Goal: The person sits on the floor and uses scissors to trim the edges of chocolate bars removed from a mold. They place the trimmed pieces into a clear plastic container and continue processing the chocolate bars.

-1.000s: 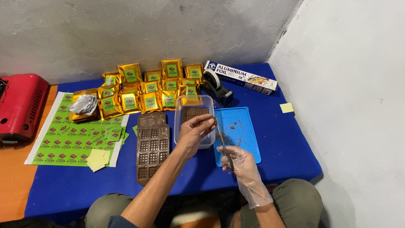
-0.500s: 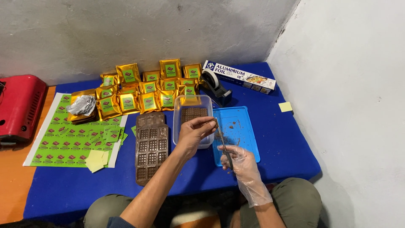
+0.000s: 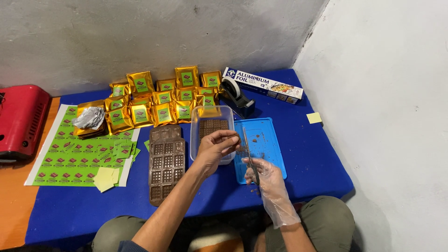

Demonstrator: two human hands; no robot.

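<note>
Thin steel knife (image 3: 247, 151) in gloved right hand (image 3: 268, 179); bare left fingers (image 3: 228, 140) pinching small chocolate piece (image 3: 239, 139).

- A single head-worn camera looks steeply down and forward from above the seated person's lap.
- It faces the blue-covered worktop (image 3: 308, 154) and the grey wall behind it, with a white wall on the right.
- It sits near enough that forearms and knees fill the lower edge.
</note>
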